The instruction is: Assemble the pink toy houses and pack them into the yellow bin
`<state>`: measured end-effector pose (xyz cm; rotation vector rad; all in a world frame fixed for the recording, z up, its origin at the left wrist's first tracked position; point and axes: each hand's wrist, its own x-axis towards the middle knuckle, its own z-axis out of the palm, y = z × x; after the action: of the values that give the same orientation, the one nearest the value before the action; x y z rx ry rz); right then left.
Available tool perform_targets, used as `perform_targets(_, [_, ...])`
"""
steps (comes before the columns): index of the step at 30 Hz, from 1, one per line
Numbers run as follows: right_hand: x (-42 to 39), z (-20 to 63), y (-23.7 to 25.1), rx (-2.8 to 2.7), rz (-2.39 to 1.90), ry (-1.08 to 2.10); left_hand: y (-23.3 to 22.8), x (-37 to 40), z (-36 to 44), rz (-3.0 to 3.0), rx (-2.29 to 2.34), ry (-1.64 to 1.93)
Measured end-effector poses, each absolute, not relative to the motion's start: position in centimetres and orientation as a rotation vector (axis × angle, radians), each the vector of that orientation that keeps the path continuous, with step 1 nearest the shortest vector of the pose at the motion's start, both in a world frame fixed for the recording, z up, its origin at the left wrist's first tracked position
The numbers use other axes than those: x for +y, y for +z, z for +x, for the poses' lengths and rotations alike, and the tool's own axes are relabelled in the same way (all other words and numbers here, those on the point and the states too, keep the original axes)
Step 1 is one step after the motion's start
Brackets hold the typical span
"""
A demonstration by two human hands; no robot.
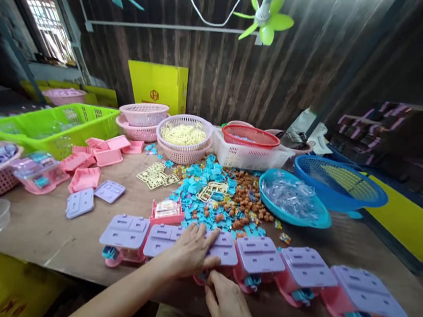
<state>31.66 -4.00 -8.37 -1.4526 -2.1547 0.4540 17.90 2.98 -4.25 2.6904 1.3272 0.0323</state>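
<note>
Lilac-lidded pink box (219, 252), third in the row along the table (52, 231) edge: your left hand (188, 251) lies flat on its lid, your right hand (228, 304) pinches its front clip from below, more boxes flank both hands, blue pieces (207, 189) heaped just beyond your fingers.

Daylight enters through the barred window (45, 20) at upper left — the surface (48, 231) is evenly bright, shadows soft; edges bow outward, corners slightly blurred.
</note>
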Motion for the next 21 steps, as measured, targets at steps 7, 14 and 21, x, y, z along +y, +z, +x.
perform_targets(7, [3.3, 35.6, 0.7, -2.42, -1.374, 0.598, -1.7, 6.0, 14.5, 2.599, 1.184, 0.064])
perform_targets(14, [14.1, 29.5, -0.4, -2.836, -1.542, 0.359, -1.8, 15.1, 11.1, 2.441, 1.609, 0.039])
perform_targets(21, [17.0, 24.1, -4.2, -2.889, -1.708, 0.364, -3.8, 19.4, 12.8, 2.349, 1.808, -0.143])
